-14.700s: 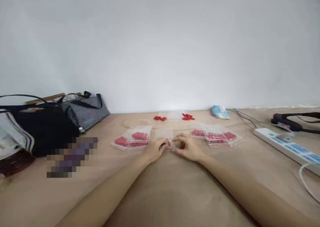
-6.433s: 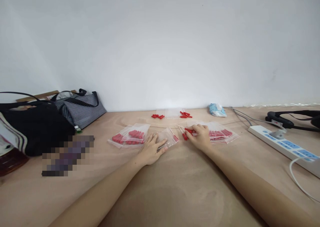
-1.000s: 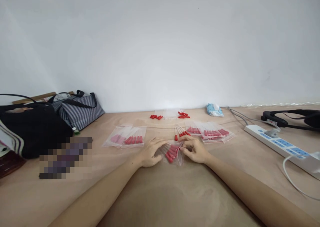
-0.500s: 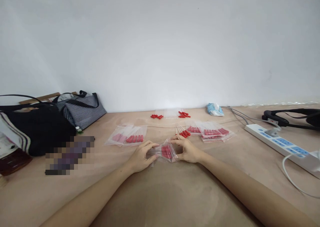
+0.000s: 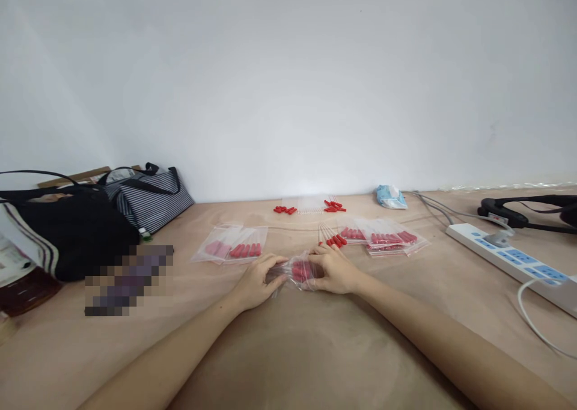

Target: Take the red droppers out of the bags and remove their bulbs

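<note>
Between my hands, just above the table, is a clear plastic bag with several red-handled, thin-shafted tools in it. Fingers and thumb of my left hand close on the bag's left end, around the shafts. My right hand grips its right end, beside the red handles. Just beyond my right hand lie several loose red-handled tools, their thin metal shafts pointing away. Filled bags overlap to the right of them. More filled bags lie beyond my left hand.
Red-handled pieces and a clear bag lie by the wall. A blue and white packet is at the back right. On the right are a power strip with cables and a black headset. Black and striped bags stand left.
My right hand has shifted slightly and its fingers have closed further over the bag's right end, which looks more gathered. My left hand keeps its hold. The whole view has shifted a little.
</note>
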`<state>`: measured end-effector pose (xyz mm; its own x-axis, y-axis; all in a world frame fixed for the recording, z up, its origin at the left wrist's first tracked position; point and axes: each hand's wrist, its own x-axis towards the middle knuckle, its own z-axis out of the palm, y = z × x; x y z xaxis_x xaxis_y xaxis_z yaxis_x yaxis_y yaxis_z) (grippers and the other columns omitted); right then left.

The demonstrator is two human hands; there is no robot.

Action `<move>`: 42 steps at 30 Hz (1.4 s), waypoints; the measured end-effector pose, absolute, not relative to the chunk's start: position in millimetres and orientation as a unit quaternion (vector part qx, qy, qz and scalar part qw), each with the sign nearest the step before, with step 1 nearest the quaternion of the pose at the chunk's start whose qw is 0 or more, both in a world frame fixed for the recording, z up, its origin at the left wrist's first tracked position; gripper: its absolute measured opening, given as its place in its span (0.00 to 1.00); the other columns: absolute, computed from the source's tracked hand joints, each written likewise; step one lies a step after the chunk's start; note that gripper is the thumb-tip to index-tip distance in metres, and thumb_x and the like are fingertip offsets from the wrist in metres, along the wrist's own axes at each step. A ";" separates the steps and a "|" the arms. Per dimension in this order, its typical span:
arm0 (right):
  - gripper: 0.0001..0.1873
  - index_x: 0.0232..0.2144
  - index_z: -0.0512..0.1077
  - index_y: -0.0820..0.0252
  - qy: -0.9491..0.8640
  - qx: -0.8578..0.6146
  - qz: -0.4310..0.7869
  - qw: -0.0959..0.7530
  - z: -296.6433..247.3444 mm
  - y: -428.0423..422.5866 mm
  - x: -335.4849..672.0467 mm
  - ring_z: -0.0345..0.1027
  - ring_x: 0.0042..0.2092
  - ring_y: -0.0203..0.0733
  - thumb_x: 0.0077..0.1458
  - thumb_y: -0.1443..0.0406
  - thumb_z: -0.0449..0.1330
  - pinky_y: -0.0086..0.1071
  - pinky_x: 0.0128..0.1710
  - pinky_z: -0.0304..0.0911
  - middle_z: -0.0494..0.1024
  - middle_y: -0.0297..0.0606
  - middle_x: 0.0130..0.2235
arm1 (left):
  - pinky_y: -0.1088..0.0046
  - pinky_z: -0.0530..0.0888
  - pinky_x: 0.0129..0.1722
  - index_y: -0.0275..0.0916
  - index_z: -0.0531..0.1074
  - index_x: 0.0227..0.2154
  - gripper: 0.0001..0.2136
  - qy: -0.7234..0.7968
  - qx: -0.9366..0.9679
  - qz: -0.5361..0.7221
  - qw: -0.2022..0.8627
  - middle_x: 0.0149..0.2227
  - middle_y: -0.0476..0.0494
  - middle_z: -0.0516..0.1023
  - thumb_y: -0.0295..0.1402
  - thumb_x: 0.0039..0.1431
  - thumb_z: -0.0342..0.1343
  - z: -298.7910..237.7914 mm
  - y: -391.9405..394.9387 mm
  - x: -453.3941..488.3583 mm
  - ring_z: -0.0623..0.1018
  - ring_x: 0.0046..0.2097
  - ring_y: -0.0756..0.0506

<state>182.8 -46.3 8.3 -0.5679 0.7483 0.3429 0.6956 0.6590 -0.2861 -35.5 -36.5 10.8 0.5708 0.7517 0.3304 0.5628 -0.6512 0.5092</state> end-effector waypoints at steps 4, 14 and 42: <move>0.17 0.31 0.69 0.62 -0.866 -0.459 0.046 0.192 12.3 -46.2 178.9 0.61 0.35 0.41 0.40 0.56 0.61 0.31 0.33 0.54 0.69 0.40 0.32 | 0.68 0.68 0.43 0.38 0.67 0.42 0.14 0.378 0.865 0.266 0.194 0.41 0.42 0.73 0.32 0.51 0.52 8.5 -34.9 -36.5 0.71 0.42 0.46; 0.08 0.25 0.66 0.61 -0.803 -0.471 0.271 0.245 13.4 -47.4 172.5 0.61 0.25 0.31 0.37 0.68 0.60 0.24 0.24 0.54 0.70 0.30 0.24 | 0.67 0.67 0.44 0.39 0.67 0.43 0.14 0.366 0.865 0.264 0.219 0.42 0.43 0.72 0.33 0.52 0.51 7.0 -34.0 -36.8 0.71 0.43 0.45; 0.17 0.27 0.65 0.63 -0.770 -0.445 0.394 0.232 11.4 -42.8 190.1 0.55 0.25 0.29 0.31 0.66 0.66 0.23 0.23 0.53 0.65 0.27 0.24 | 0.69 0.67 0.42 0.39 0.67 0.42 0.13 0.411 0.863 0.251 0.156 0.40 0.44 0.73 0.31 0.52 0.50 5.7 -35.1 -37.8 0.72 0.42 0.46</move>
